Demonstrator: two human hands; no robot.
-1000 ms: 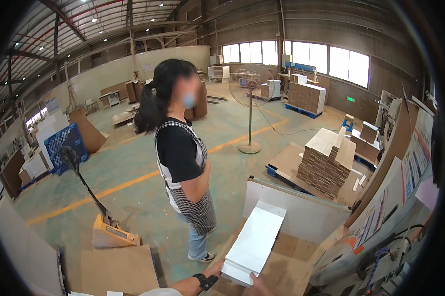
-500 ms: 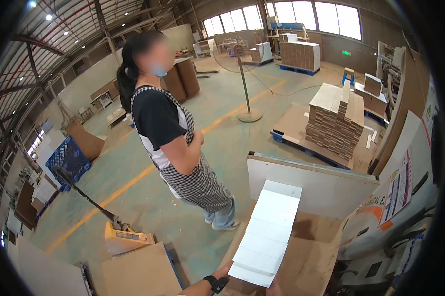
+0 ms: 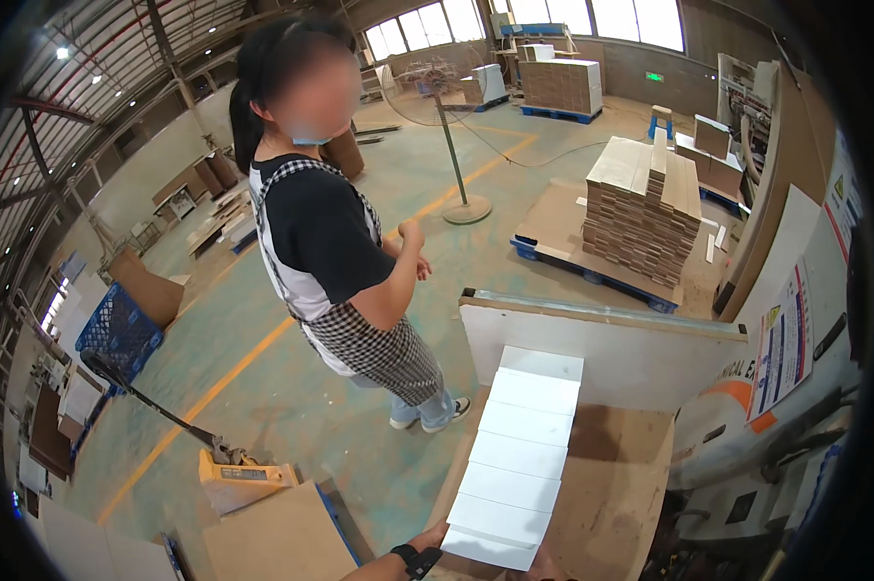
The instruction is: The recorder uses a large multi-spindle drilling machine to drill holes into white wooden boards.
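Observation:
A row of overlapping white panels (image 3: pixel 520 435) slants along a brown board (image 3: pixel 601 494), from an upright white board (image 3: pixel 592 351) at the far end down to my hands. My left hand (image 3: pixel 431 538), with a black band at the wrist, closes on the left edge of the nearest panel; its fingertips are tucked out of sight. At the lower rim, beside the right corner of that panel, only a bit of my right hand (image 3: pixel 551 566) shows. Its fingers are hidden.
A person (image 3: pixel 330 232) in a checked apron stands ahead to the left. A yellow pallet jack (image 3: pixel 248 479) stands at lower left beside a brown sheet (image 3: pixel 277 537). At right is a white machine (image 3: pixel 747 436). Beyond the upright board stand stacked boards (image 3: pixel 640 218) and a fan (image 3: pixel 451 160).
The person in the apron has turned more toward me and looks larger, one hand now lower and forward. The panels appear slightly shifted left as my view moved; my hands stay at their near end.

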